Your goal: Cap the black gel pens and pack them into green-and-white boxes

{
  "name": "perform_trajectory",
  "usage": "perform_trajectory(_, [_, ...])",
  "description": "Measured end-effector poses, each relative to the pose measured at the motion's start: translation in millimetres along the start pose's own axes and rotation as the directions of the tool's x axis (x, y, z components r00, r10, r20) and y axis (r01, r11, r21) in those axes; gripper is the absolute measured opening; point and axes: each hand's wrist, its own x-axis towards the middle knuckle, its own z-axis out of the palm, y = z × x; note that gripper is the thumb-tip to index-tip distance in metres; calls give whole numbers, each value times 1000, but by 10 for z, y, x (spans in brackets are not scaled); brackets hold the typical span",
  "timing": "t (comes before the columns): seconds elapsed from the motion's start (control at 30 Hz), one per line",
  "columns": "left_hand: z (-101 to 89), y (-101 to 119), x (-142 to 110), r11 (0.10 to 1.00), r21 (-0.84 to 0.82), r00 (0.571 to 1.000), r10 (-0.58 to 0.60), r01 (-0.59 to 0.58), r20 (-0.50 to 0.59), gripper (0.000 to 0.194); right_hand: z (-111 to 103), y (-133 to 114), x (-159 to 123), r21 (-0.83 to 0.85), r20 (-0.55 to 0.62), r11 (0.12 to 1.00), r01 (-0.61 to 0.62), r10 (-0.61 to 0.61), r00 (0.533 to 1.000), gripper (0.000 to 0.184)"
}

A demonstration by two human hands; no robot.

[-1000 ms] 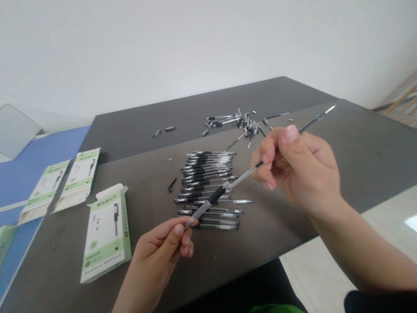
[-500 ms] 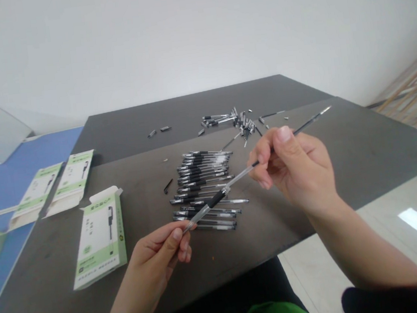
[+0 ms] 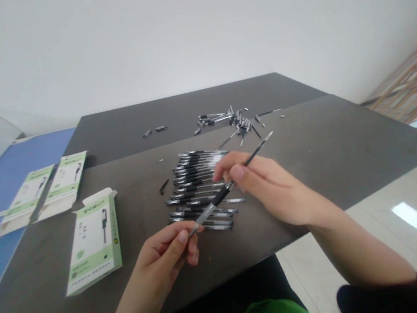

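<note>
Over the near part of the dark desk (image 3: 136,182), your left hand (image 3: 166,251) pinched the rear end of a black-gripped pen barrel (image 3: 207,212), while your right hand (image 3: 272,189) pinched a refill (image 3: 257,150) near the barrel's front end, its tip pointing far and right. Half a second earlier, a pale length of refill had shown between right hand and barrel; that gap had closed, suggesting most of the refill was inside, with its dark tip section left out. Beyond the held pieces lay a row of pens (image 3: 191,171), a heap of small pen parts (image 3: 240,123) farther off, and a green-and-white box (image 3: 90,245) at left.
</note>
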Motion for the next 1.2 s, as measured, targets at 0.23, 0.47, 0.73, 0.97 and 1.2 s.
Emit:
perform_trajectory(0.23, [46,-180,150,995,-96,995,33,-24,93,26,-244,236,171,-123,198,992,-35,59,978,50])
perform_trajectory(0.47, [-22,-77,3,944,-329,999,-23,32,33,16,-1645,1325,482,-439,-585,651,-619,316,747,27])
perform_trajectory(0.73, [-78,-197,0,972,-233,999,-20,8,-48,12,-2120,1836,717,-494,-601,530,-689,365,711,10])
perform_trajectory(0.97, [-161,-218,53,999,-42,995,-36,33,-88,21,-1948,1840,808,-488,-574,593,-641,336,747,15])
perform_trajectory(1.2, [-80,-230,-2,957,290,992,25,13,-125,30,-1262,890,469,-313,-269,905,-289,207,941,15])
